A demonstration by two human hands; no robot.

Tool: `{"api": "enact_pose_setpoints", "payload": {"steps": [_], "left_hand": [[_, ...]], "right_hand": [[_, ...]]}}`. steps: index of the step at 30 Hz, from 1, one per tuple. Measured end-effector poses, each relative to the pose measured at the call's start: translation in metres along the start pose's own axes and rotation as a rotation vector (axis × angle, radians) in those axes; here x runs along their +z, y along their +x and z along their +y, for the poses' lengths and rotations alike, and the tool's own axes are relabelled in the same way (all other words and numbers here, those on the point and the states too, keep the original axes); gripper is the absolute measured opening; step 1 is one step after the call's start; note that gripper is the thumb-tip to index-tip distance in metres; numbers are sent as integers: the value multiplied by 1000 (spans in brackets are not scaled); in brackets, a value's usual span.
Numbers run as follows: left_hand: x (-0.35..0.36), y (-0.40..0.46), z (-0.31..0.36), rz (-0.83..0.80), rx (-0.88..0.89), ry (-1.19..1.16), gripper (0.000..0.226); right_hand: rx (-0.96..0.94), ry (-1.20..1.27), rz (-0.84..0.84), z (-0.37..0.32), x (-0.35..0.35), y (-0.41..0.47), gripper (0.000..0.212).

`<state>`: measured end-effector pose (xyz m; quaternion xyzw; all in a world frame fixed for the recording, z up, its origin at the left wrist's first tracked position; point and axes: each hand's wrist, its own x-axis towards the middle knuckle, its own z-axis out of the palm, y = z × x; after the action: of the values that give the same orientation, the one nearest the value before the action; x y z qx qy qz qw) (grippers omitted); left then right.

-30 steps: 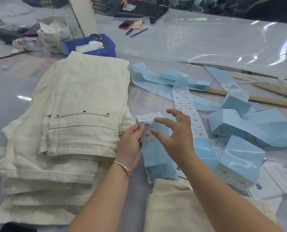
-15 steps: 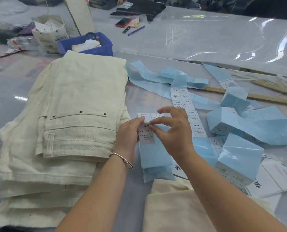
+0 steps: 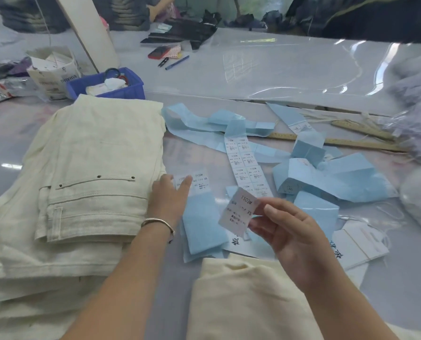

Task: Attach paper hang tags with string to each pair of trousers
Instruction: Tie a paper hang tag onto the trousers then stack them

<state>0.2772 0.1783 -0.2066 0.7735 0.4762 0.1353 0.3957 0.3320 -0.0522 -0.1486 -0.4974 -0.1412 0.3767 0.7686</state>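
A stack of folded cream trousers [image 3: 82, 182] lies at the left of the table. Another cream pair [image 3: 241, 298] lies at the near edge between my arms. My right hand [image 3: 290, 236] pinches a white printed label [image 3: 239, 211] lifted off its sheet, tilted above the table. My left hand [image 3: 170, 200] presses flat on a blue backing strip [image 3: 202, 224] that carries more white labels. A longer label strip [image 3: 243, 163] lies just beyond. White hang tags with string [image 3: 356, 244] sit at the right.
Loose blue backing paper [image 3: 332, 177] is scattered across the middle and right. A blue bin [image 3: 106, 87], a paper box [image 3: 50, 72], a pen [image 3: 177, 62], snips [image 3: 163, 62] and a phone [image 3: 160, 52] lie behind. Wooden rulers [image 3: 339, 141] run along the right. Bagged items [image 3: 415, 133] sit far right.
My right hand has peeled one label off the strip and lifted it toward me and to the right. My left hand stayed on the backing strip, now pressing it flat.
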Motion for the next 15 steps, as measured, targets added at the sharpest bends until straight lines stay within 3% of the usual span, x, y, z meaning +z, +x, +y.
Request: {"api": "enact_pose_setpoints", "payload": {"steps": [2, 5, 7, 10, 15], "left_hand": [[-4, -34, 19, 88, 244, -38, 38], [-4, -94, 56, -246, 349, -274, 45], [3, -132, 72, -405, 373, -247, 41], [25, -177, 87, -363, 463, -148, 13], [72, -231, 98, -326, 485, -186, 23]], "right_hand": [[31, 1, 94, -4, -15, -14, 25], [31, -9, 174, -12, -37, -38, 25], [12, -13, 194, -18, -51, -54, 24], [-13, 14, 199, -28, -75, -80, 25], [28, -57, 206, -37, -126, -128, 27]]}}
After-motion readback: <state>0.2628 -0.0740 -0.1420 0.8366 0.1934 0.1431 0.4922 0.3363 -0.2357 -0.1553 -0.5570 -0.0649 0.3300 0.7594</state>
